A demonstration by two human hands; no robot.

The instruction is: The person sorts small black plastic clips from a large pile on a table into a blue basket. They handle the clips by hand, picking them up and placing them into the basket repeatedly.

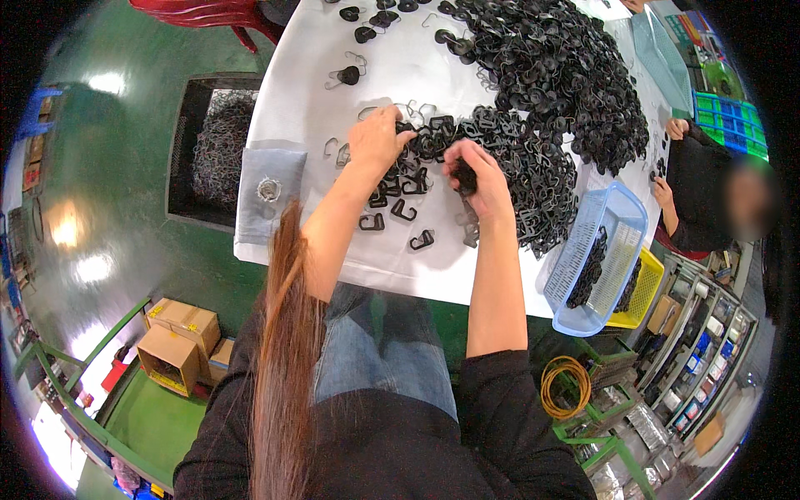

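Note:
My left hand (377, 146) is over the white-covered table, its fingers curled at the edge of some black plastic hooks (435, 137). What its fingertips hold, if anything, is hidden. To its right, my right hand (481, 175) is closed around a dark black piece (463, 177), whose exact shape is blurred. Loose black hooks (403, 210) are scattered on the cloth below and between my hands. A thick heap of black hooks (533, 179) lies just right of my right hand. Beyond my left hand is a round black piece with a wire hook (347, 76).
A large pile of round black pieces (550, 67) covers the far table. Blue basket (631, 212) and yellow basket (654, 287) are at the right edge. A grey pad (260, 218) lies at left, above a floor crate of wire parts (179, 187). Another person's hand (663, 196) works at right.

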